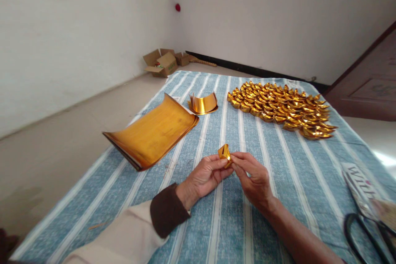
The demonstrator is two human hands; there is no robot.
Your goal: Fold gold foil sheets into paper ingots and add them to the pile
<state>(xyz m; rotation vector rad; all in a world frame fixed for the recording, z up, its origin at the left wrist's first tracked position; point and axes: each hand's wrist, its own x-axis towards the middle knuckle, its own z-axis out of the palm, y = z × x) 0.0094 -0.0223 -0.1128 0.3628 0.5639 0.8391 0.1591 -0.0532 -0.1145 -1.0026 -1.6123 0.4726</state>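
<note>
scissors (365, 207) lie at right; left hand (203, 175) and right hand (255, 179) pinch a gold fold (223, 152), gold sheets (151, 132) and clustered folds (278, 108) beyond.

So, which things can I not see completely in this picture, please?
In the head view:
Folded gold piece: lower part partly covered by left hand and right hand.
Scissors: cut off at the picture's bottom-right corner.
Cardboard box: contents too small to make out.

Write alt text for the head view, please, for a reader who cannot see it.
A person's left hand and right hand hold a small folded gold piece over a striped blue cloth. Beyond, curved gold sheets lie left and many folded gold shapes right; scissors lie at lower right.
</note>
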